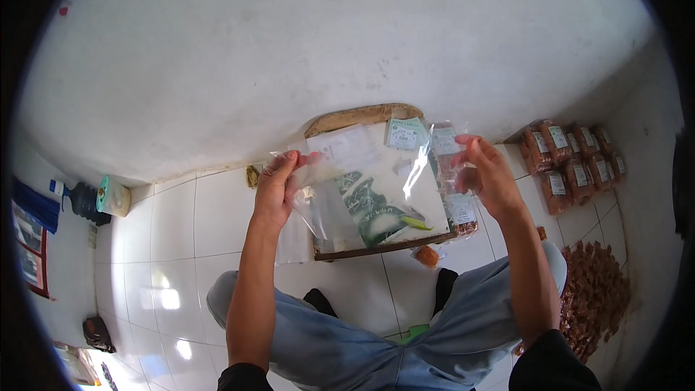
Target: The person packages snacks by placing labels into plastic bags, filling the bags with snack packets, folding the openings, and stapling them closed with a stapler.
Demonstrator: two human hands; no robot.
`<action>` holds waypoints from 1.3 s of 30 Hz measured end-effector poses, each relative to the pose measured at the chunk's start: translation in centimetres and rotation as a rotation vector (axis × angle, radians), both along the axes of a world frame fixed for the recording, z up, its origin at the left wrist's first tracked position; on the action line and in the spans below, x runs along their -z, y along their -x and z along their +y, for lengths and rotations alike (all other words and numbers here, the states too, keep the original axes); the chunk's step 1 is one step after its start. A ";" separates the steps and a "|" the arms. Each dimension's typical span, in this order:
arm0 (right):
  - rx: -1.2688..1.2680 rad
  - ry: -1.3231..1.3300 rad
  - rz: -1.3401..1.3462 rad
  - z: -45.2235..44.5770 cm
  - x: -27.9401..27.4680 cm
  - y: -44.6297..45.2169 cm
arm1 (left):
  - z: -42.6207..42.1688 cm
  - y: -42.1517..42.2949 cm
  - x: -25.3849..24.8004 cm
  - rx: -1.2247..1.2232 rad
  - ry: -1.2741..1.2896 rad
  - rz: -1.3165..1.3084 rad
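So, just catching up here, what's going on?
A person stretches a clear plastic bag above a low wood-edged table. The left hand pinches one side; the right hand is at the other, its grip unclear. Filled, labelled packs stand on the floor to the right, beyond a heap of brown pieces.

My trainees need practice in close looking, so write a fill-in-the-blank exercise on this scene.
1. Between the left hand and the right hand is a clear bag made of thin ____.
2. The jeans on the person's legs are coloured ____.
3. Filled packs are grouped near the wall on the person's ____ side.
4. The heap of brown packets lies on the tiled ____.

Missing words: plastic; blue; right; floor
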State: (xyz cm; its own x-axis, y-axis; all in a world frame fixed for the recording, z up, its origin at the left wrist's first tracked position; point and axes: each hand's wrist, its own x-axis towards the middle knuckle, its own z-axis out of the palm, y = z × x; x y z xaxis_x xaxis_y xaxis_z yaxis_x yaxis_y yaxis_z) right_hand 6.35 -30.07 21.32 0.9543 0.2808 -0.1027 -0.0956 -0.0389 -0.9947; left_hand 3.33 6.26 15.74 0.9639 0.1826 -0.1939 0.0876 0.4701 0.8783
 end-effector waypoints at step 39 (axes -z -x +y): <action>-0.295 -0.241 0.655 9.5 11.0 4.0 | -3.7 2.0 1.4 0.498 0.701 -0.172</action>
